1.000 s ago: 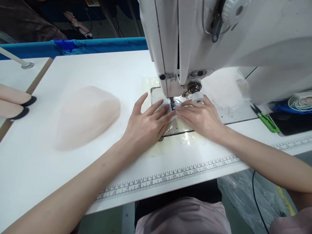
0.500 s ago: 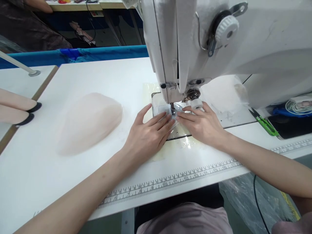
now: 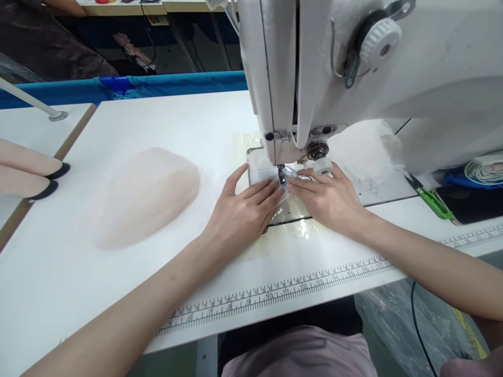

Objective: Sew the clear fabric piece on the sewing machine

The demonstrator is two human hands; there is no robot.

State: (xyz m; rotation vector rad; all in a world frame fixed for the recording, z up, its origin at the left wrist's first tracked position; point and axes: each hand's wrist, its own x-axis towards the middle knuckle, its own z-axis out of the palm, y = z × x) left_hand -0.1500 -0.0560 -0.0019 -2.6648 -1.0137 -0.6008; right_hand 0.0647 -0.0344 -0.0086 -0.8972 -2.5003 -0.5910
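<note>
My left hand (image 3: 245,209) lies flat on the bed of a white sewing machine (image 3: 271,73), fingers stretched toward the presser foot (image 3: 282,174). From the right, my right hand (image 3: 328,200) rests flat with its fingertips close to the foot's other side. Thin see-through material (image 3: 290,195) lies under the fingertips of both hands; its outline is hard to make out. Left of my left hand, a pale pink sheer fabric piece (image 3: 153,193) is spread on the white table (image 3: 212,118).
Pale sheer fabric (image 3: 361,149) lies beneath the machine arm. Green-handled thread snips (image 3: 435,204) sit at the right beside a black flat object (image 3: 477,204). A ruler strip (image 3: 271,297) runs along the front edge. Two pale, black-tipped bars (image 3: 29,175) jut in at left. Another person (image 3: 51,44) is behind.
The view has shifted slightly, so everything sits a little further right. Both hands keep nearly the same place by the presser foot, with no clear movement of the material.
</note>
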